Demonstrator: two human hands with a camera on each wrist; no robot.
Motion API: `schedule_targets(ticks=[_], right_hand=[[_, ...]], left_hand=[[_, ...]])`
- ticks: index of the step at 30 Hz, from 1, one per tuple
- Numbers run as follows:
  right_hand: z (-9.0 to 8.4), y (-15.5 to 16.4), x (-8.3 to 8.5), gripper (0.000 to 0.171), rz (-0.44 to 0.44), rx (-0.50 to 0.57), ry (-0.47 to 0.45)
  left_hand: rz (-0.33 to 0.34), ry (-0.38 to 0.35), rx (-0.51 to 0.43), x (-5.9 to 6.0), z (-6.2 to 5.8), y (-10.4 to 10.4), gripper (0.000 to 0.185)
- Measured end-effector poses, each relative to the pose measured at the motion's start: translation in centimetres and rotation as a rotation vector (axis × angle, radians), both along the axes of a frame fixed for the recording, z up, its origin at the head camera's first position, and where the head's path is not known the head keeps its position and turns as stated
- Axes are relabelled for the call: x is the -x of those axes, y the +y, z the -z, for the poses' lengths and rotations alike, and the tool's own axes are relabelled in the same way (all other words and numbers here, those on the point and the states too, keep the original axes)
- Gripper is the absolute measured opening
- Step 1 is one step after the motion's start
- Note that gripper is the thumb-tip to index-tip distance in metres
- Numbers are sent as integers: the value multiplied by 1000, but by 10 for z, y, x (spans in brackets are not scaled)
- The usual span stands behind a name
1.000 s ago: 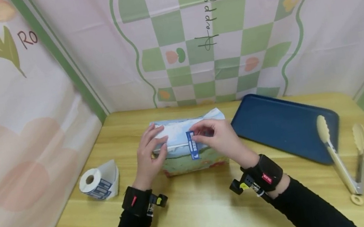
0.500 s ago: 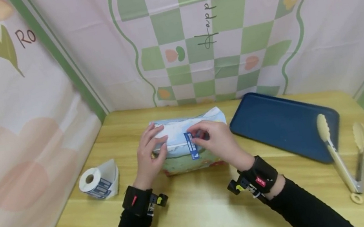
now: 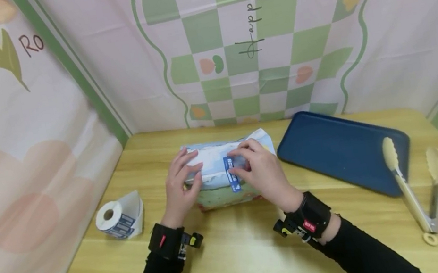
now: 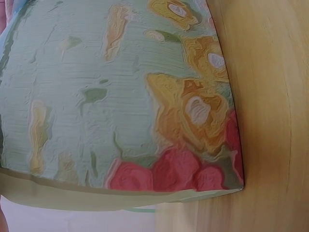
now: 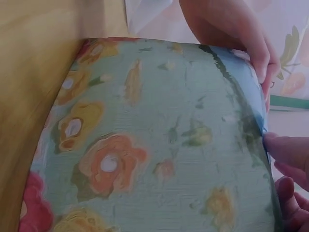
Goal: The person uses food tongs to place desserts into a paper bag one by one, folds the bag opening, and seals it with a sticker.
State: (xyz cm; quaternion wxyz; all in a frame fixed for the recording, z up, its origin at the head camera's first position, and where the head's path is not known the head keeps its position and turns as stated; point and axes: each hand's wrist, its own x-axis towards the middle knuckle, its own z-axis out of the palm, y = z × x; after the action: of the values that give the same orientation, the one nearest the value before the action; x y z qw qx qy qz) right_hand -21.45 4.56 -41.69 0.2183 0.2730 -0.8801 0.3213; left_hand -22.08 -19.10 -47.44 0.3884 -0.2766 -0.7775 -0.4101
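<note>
A box wrapped in floral paper (image 3: 220, 198) stands at the middle of the table, with a white and light-blue paper flap (image 3: 212, 164) folded over its top. My left hand (image 3: 181, 183) rests on the left part of the flap, fingers spread and slightly bent. With thumb and index finger, my right hand (image 3: 263, 172) holds a blue printed sticker (image 3: 231, 177) at its right edge. That sticker lies across the flap's edge, its lower end over the box's front. In the right wrist view, the right fingers (image 5: 289, 150) are right at the box's top edge.
A roll of blue-and-white stickers (image 3: 113, 220) stands at the left with a loose strip of backing. To the right lie a dark blue tray (image 3: 333, 152) and a pair of tongs (image 3: 422, 214), one arm overlapping the tray. A patterned curtain (image 3: 243, 75) hangs behind the table.
My right hand has moved a little left and turned more upright, with its fingers bent over the sticker. The sticker first tilted left, then shifted slightly back right. The left hand has stayed in place.
</note>
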Motion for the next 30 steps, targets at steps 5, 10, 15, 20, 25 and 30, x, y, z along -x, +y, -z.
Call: schedule_targets(ticks=[5,10,15,20,25,30], right_hand=[[4,1,1,57,-20,38,75],[12,4,2,24,-114,121,198],[19,5,6,15,-156,78,316],[24,6,6,34,-151,-48,398],[34,9,0,48,-83,-152,396],[44,9,-4,57,-40,-201,393]], left_hand=[[-1,-6,-4,-1,0,1,17],[-4,-5,-8,-1,-1,2,17],[-6,8,-13,-2,-1,2,17],[-10,5,-17,-1,0,3,17],[-18,-4,-14,-1,0,3,17],[-19,3,-11,-1,1,3,18]])
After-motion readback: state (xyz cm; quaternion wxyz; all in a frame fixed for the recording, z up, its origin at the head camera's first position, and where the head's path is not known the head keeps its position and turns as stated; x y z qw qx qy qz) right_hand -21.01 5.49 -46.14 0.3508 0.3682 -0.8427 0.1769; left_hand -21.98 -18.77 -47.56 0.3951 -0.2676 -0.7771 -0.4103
